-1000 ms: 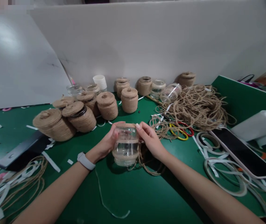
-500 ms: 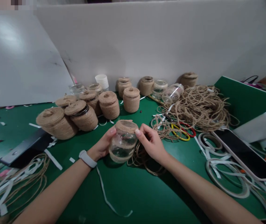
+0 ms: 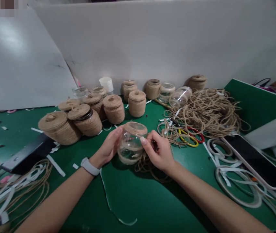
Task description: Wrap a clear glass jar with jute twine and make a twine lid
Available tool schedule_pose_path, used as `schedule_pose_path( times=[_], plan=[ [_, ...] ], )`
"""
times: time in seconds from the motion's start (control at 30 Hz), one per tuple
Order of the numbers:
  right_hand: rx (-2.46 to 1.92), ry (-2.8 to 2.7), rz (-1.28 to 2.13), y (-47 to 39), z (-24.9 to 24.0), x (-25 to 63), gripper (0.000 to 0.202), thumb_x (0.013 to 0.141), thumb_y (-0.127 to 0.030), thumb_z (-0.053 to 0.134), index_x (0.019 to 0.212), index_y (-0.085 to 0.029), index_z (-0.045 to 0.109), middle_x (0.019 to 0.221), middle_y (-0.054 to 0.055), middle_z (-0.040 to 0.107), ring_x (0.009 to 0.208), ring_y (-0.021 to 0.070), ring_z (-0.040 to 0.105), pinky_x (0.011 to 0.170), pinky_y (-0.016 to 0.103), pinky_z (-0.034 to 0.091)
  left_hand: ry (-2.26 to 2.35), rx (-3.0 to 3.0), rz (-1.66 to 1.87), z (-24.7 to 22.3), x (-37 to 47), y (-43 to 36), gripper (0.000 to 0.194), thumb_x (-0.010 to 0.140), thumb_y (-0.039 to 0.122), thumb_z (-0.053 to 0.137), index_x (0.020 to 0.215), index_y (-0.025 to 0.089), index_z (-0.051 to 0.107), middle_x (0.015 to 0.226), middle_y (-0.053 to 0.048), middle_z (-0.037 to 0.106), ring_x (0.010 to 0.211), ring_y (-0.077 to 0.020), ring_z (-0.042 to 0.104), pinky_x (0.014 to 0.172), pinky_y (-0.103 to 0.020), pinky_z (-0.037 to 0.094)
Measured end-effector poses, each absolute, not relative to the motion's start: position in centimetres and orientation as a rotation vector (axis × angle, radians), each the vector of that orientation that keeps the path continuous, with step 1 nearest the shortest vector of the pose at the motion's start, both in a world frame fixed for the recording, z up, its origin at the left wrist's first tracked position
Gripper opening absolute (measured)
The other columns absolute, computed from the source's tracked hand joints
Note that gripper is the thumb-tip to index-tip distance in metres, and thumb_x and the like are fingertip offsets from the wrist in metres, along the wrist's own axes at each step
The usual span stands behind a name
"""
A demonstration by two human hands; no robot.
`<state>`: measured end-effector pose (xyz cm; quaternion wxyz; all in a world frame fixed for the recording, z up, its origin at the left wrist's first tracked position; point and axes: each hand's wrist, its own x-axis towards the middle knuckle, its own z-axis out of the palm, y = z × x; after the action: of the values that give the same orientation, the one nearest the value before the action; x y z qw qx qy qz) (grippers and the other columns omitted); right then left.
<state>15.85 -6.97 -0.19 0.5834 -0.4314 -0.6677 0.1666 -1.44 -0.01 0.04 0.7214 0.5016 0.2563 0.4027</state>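
Note:
My left hand (image 3: 109, 146), with a light band on its wrist, is closed round the left side of a clear glass jar (image 3: 130, 144). The jar is tilted, and some jute twine is wound about its neck. At the jar's right side my right hand (image 3: 159, 151) is closed, thumb pressed to the curled fingers, gripping jute twine. A loose bundle of that jute twine (image 3: 144, 164) hangs or lies below, partly hidden by the jar and the hand. The twine right between my right fingertips is hard to make out.
Several twine-wrapped jars (image 3: 113, 110) stand behind, left of centre. A twine heap (image 3: 210, 113), scissors (image 3: 188, 138), tape rolls (image 3: 219, 149) and a phone (image 3: 259, 161) lie right. Paper cups (image 3: 106, 84) stand at the back. White strips and twine (image 3: 31, 178) lie left.
The jar has moved slightly right and up and has turned in my left hand. My right hand stays by its side, shifted a little right, with the fingers curled more tightly.

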Motion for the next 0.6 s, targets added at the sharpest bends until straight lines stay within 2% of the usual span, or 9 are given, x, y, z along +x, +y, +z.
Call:
schedule_pose_path(
  times=[0.13,0.37,0.47,0.6],
  plan=[
    [-0.985,-1.606,0.287,-7.5,0.2,15.5,0.032,0.091,-0.022,0.054,0.064,-0.022,0.036,0.052,-0.009,0.031,0.043,0.0048,0.029,0.042,0.02,0.025,0.543,1.248,0.898,0.8,-1.1,-0.7,0.066,0.07,0.062,0.074,0.116,0.016,0.066,0.111,-0.012,0.071,0.1,-0.027,0.067,0.081,-0.031,0.054],
    [-0.993,-1.617,0.324,-7.8,0.6,15.4,0.033,0.092,-0.024,0.051,0.063,-0.022,0.036,0.052,-0.009,0.03,0.043,0.0053,0.03,0.042,0.021,0.025,0.578,1.247,0.91,1.4,-1.2,-1.0,0.057,0.072,0.052,0.076,0.114,0.016,0.064,0.11,-0.011,0.07,0.097,-0.025,0.067,0.08,-0.029,0.053],
    [-0.973,-1.6,0.381,-7.6,0.5,15.6,0.032,0.093,-0.024,0.05,0.064,-0.022,0.037,0.052,-0.008,0.031,0.044,0.0056,0.03,0.043,0.021,0.026,0.56,1.272,0.909,1.3,-1.2,-1.0,0.055,0.073,0.049,0.076,0.116,0.018,0.063,0.114,-0.01,0.069,0.101,-0.0252,0.066,0.084,-0.031,0.052],
    [-0.972,-1.595,0.416,-7.4,0.3,15.8,0.031,0.094,-0.025,0.05,0.065,-0.022,0.038,0.053,-0.008,0.033,0.045,0.006,0.032,0.044,0.021,0.027,0.551,1.314,0.925,1.1,-1.2,-1.0,0.059,0.076,0.052,0.073,0.124,0.021,0.059,0.126,-0.01,0.064,0.115,-0.029,0.059,0.096,-0.037,0.047]
  ],
)
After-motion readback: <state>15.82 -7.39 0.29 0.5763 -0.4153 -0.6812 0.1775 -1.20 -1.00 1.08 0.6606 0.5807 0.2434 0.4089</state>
